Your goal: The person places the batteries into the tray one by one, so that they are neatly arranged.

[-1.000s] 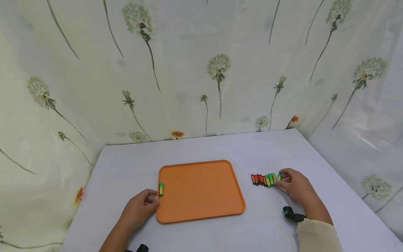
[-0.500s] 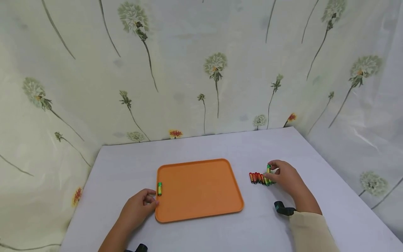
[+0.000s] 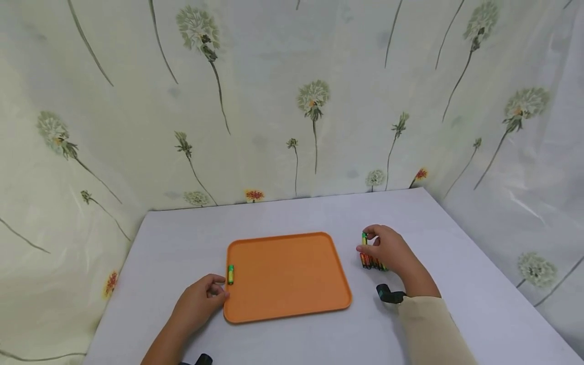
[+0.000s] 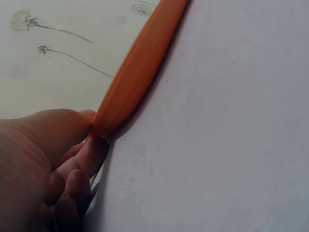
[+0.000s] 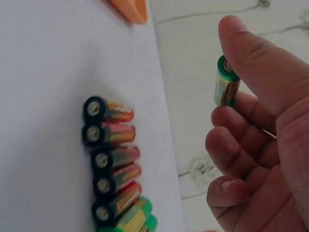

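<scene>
While the right hand [image 3: 388, 248] pinches a green-and-yellow battery [image 5: 227, 82] between thumb and fingers, its other fingers loosely curled, the left hand [image 3: 197, 301] has thumb and finger closed on the rim of the orange tray [image 3: 287, 299]. The pinched battery is up off the counter [image 3: 296, 344], near the row of red-and-black batteries [image 5: 116, 134] and well apart from the tray; the green batteries in the row [image 5: 133, 217] are partly cut off in the right wrist view. Inside the tray, a matching battery [image 3: 230, 275] lies lengthwise just beside the left wall.

The step looks like a carry to the tray. Keep the pinch light but sure, since a smooth round case may twist or slip. Clear the near row and the tray's right rim, then lower the battery flat, parallel to its mate, releasing only once it rests, lest it roll. Hold the rim steady without tipping it.
</scene>
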Available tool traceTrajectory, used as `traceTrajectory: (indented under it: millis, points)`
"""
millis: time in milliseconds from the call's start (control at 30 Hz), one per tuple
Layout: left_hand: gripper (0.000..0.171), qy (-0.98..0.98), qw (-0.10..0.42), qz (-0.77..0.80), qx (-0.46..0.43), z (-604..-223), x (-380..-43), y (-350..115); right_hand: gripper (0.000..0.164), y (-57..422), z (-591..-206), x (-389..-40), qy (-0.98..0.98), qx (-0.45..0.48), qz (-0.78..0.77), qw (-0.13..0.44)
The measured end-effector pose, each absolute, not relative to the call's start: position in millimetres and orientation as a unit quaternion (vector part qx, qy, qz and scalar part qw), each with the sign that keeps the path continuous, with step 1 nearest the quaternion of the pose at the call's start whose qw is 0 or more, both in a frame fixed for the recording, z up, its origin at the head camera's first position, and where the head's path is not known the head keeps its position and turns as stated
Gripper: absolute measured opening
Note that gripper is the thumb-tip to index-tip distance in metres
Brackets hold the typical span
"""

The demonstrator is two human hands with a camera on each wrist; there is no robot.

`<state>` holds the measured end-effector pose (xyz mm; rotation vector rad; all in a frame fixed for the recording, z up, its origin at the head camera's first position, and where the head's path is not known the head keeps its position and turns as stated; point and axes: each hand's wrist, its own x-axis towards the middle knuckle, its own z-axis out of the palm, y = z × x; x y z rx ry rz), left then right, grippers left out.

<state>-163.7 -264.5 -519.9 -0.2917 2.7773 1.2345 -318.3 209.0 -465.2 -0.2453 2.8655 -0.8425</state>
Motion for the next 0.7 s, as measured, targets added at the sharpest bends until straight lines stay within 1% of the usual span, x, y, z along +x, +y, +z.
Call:
traceTrajectory:
  millis: [133, 267, 467, 700]
  points:
    - [0.036, 0.908, 0.047, 0.405, -0.095, -520, -164, -265, 0.061, 199, -459, -321, 0.955, -0.088, -0.274, 0.073]
    - [0.036, 0.91, 0.045, 0.403, -0.092, -521, -164, -265, 0.059, 187, -456, -326, 0.956, -0.107, -0.267, 0.062]
    - [0.035, 0.913, 0.038, 0.396, -0.095, -521, -164, -266, 0.055, 162, -462, -331, 0.947, -0.152, -0.279, 0.053]
    - [0.035, 0.912, 0.042, 0.396, -0.095, -522, -164, -266, 0.056, 130, -465, -328, 0.935, -0.177, -0.304, 0.052]
